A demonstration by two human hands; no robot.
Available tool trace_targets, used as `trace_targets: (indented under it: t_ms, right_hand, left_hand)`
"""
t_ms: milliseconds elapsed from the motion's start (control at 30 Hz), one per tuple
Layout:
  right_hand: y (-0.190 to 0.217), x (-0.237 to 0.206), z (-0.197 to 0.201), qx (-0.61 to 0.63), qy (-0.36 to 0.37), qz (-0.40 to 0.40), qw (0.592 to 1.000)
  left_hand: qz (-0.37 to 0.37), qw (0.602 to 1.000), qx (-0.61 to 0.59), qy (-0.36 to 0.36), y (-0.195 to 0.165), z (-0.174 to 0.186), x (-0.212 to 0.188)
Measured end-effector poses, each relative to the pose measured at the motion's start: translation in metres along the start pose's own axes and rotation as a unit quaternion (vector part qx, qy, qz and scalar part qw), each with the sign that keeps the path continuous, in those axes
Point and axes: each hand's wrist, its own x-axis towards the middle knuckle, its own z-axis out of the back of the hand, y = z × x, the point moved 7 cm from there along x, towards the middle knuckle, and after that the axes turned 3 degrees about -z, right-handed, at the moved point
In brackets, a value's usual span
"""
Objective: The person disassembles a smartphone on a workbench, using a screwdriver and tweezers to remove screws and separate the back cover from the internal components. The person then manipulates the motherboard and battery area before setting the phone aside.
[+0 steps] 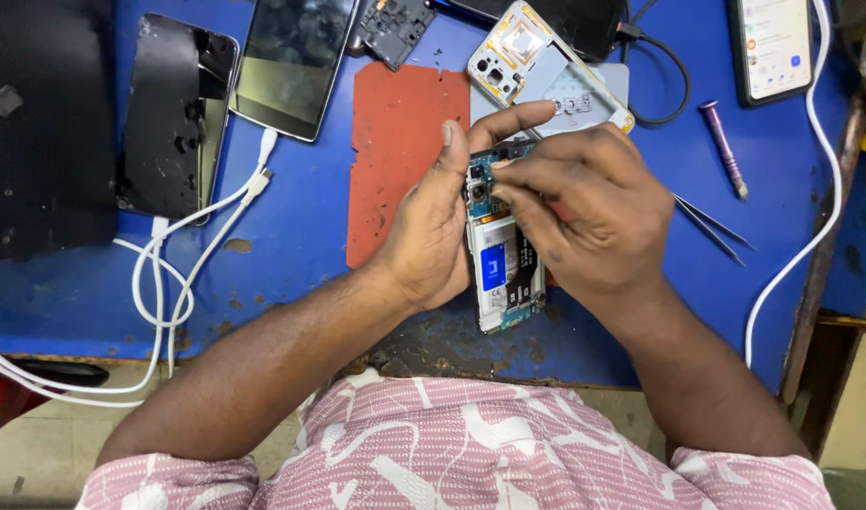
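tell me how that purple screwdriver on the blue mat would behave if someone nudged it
The purple screwdriver has a slim round handle and lies flat on the blue mat, so a sideways nudge would probably roll it. It looks small, so likely light. Its thin tip may bend if pressed hard.

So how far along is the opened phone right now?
Done: the back frame is off, lying on the blue table. In hand: the left hand holds the opened phone while the right hand works at its camera end. Left: tweezers and screwdriver lie unused; the phone is uncovered.
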Motion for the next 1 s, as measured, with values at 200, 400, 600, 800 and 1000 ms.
trace_targets:
  t_ms: [200,400,600,800,1000]
  right_hand:
    - [0.007,0.003,-0.005,-0.038,-0.003,0.025,0.999]
    - [0.009,0.002,-0.008,-0.057,-0.014,0.057,0.997]
    - [-0.009,-0.004,-0.007,0.031,-0.006,-0.047,0.998]
    - [-0.06,-0.013,0.016,0.327,-0.083,-0.154,0.929]
    - [-0.103,-0.027,0.017,0.616,-0.092,-0.237,0.745]
  left_hand:
    - [0.008,0.999,0.049,-0.002,0.0,-0.005,0.0]
    - [0.013,0.997,0.07,-0.008,0.0,-0.006,0.0]
    - [0.016,0.999,0.044,-0.012,0.003,-0.002,0.001]
    - [0.017,0.999,0.044,-0.022,-0.003,-0.004,0.005]
    - [0.02,0.997,0.078,-0.016,-0.009,-0.001,0.008]
